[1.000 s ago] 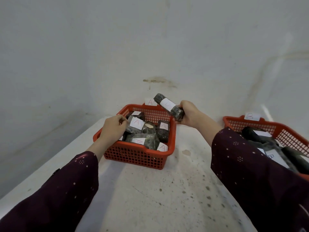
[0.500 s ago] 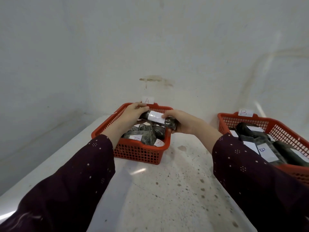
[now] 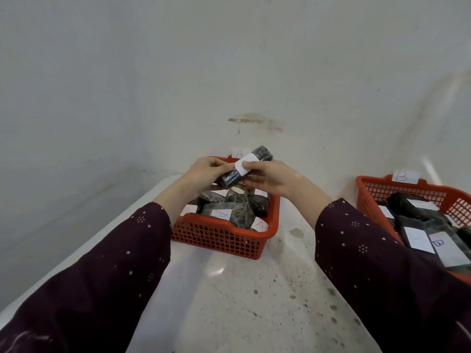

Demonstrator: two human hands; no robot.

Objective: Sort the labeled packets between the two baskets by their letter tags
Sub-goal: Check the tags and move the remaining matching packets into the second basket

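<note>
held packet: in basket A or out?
Out. The packet is held in the air above basket A, gripped by the left hand and right hand. Its tag letter is unreadable.

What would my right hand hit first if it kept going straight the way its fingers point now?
The right hand points leftward, fingers already on the held packet. Going straight on, it would likely meet the left hand gripping the packet's other end, though depth is hard to judge from this view.

Basket A [image 3: 224,238] left w/ packets [image 3: 237,210] inside, basket B [image 3: 407,189] right, both on table [image 3: 254,301]
</note>
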